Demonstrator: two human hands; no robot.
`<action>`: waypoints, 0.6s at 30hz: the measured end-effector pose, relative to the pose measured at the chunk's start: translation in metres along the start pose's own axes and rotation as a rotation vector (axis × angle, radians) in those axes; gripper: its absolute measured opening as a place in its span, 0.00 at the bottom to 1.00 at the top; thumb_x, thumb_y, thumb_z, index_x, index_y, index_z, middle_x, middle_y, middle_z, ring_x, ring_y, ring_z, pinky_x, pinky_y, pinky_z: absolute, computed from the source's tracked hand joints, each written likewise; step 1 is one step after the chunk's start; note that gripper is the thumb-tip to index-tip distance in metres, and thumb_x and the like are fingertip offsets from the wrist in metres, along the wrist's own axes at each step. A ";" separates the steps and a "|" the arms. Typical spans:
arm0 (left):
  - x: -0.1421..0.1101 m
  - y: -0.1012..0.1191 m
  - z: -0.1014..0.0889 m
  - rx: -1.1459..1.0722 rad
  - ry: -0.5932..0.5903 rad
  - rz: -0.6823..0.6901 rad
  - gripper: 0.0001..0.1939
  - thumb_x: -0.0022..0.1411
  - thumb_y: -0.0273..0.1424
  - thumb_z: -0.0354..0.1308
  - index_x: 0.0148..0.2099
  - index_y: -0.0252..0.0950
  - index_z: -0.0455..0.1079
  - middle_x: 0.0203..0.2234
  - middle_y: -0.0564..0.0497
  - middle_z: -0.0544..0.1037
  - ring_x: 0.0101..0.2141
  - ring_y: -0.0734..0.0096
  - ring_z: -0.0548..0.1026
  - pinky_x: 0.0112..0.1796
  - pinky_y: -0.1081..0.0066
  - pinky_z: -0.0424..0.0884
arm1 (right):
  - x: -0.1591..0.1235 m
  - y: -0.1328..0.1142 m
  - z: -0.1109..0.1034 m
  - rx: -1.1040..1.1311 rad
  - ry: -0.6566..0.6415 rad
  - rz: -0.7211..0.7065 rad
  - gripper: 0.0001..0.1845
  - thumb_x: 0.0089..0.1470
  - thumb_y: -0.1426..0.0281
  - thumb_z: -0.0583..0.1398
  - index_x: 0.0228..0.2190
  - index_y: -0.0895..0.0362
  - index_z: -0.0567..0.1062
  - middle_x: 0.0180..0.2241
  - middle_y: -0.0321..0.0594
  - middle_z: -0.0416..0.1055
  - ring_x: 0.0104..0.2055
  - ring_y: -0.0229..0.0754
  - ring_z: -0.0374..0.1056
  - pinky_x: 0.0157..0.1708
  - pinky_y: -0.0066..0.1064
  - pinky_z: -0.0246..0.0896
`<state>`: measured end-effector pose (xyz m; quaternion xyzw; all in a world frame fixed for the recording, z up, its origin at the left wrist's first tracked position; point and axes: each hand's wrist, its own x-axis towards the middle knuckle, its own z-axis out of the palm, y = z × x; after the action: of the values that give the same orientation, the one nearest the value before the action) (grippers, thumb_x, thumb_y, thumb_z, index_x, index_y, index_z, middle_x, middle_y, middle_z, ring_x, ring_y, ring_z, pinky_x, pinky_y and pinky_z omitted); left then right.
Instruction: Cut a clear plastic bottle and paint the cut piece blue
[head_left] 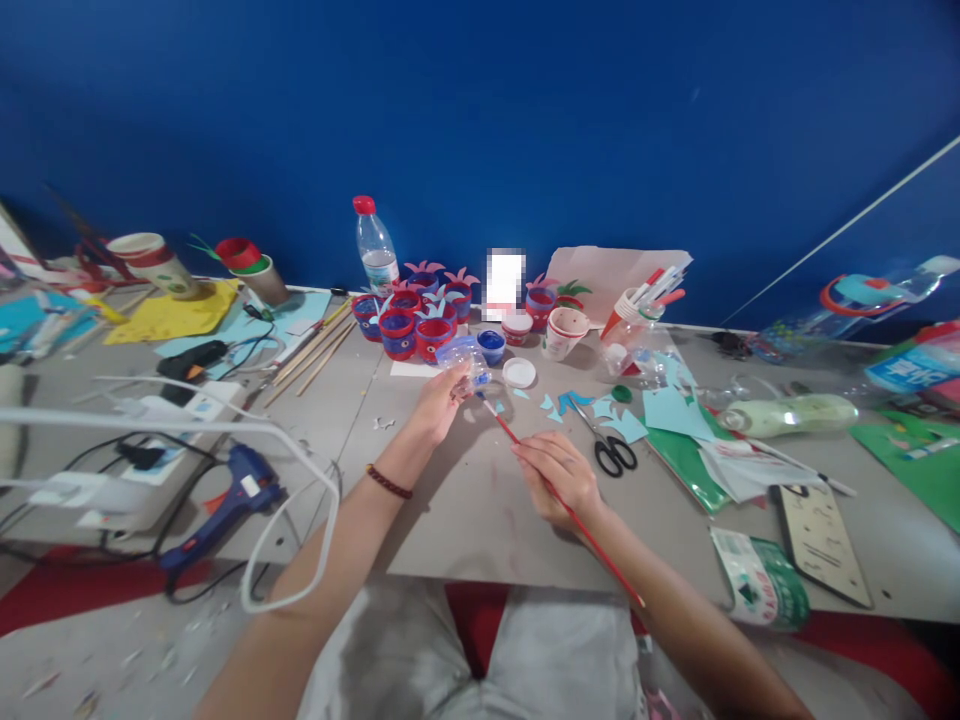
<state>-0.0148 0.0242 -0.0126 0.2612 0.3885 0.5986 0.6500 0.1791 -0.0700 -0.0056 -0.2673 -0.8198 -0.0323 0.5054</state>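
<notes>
My left hand [437,402] grips a small clear plastic cup [464,364], tilted on its side above the grey table [465,500]. My right hand [556,474] is closed round a long red-handled paintbrush [570,510]. The brush tip reaches up to the cup's lower edge. An open pot of blue paint [491,345] and its white lid [519,372] lie just beyond the cup. A cluster of red and blue painted cups [409,322] with pink paper leaves stands behind them.
Scissors [609,447] and light-blue paper scraps lie right of my hands. A blue glue gun [229,500] with cables sits at the left. A water bottle [375,248] stands at the back. Green paper, packets and a wooden board crowd the right side.
</notes>
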 end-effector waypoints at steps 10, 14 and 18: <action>0.001 0.003 0.000 0.016 0.017 -0.071 0.17 0.45 0.38 0.73 0.35 0.38 0.73 0.27 0.53 0.77 0.36 0.67 0.76 0.40 0.66 0.67 | 0.008 -0.007 -0.011 0.179 0.107 0.376 0.13 0.62 0.74 0.55 0.37 0.54 0.80 0.28 0.40 0.78 0.30 0.41 0.75 0.32 0.33 0.75; 0.001 0.002 0.000 0.018 0.007 -0.076 0.17 0.43 0.37 0.74 0.33 0.37 0.74 0.29 0.52 0.78 0.36 0.67 0.75 0.39 0.66 0.67 | 0.009 -0.006 -0.014 0.250 0.109 0.528 0.14 0.64 0.69 0.54 0.35 0.56 0.80 0.26 0.40 0.76 0.29 0.39 0.74 0.31 0.33 0.74; 0.000 0.002 0.001 -0.017 0.011 -0.084 0.18 0.40 0.36 0.75 0.32 0.36 0.75 0.29 0.52 0.79 0.34 0.69 0.75 0.37 0.68 0.67 | 0.004 -0.001 -0.010 0.384 0.170 0.598 0.13 0.64 0.67 0.56 0.35 0.55 0.80 0.29 0.40 0.79 0.28 0.40 0.75 0.29 0.33 0.75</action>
<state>-0.0153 0.0244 -0.0107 0.2357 0.3976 0.5755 0.6746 0.1855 -0.0730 0.0029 -0.3918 -0.6517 0.2493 0.5997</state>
